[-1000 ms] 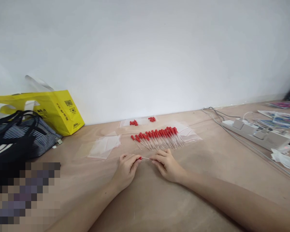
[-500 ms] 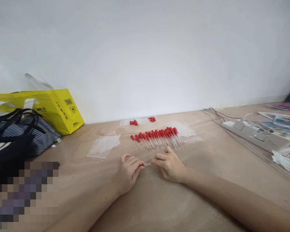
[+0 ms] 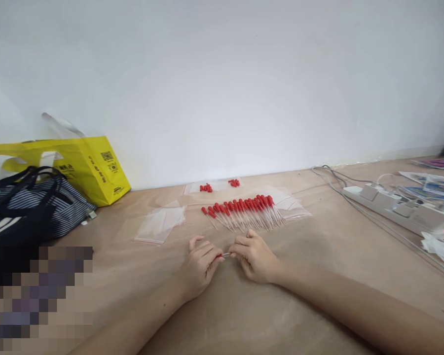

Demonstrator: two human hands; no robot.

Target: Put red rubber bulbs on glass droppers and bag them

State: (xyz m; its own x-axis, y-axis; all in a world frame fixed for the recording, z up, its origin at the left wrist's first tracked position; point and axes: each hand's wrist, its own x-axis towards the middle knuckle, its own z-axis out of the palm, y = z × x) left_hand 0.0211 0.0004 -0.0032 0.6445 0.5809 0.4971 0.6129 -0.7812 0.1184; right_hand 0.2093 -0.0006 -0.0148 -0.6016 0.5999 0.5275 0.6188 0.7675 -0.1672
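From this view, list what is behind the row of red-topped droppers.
Clear plastic bags, two clusters of red bulbs, then the white wall. What lies directly under the droppers is hidden.

Soft light on wall (image 3: 222, 98), pixelated lower-left corner

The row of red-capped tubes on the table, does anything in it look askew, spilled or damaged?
Only slightly: the leftmost tube lies a little loose at its end, while the row packs closer toward the right. Nothing looks spilled or broken, though detail is too small to rule out cracks.
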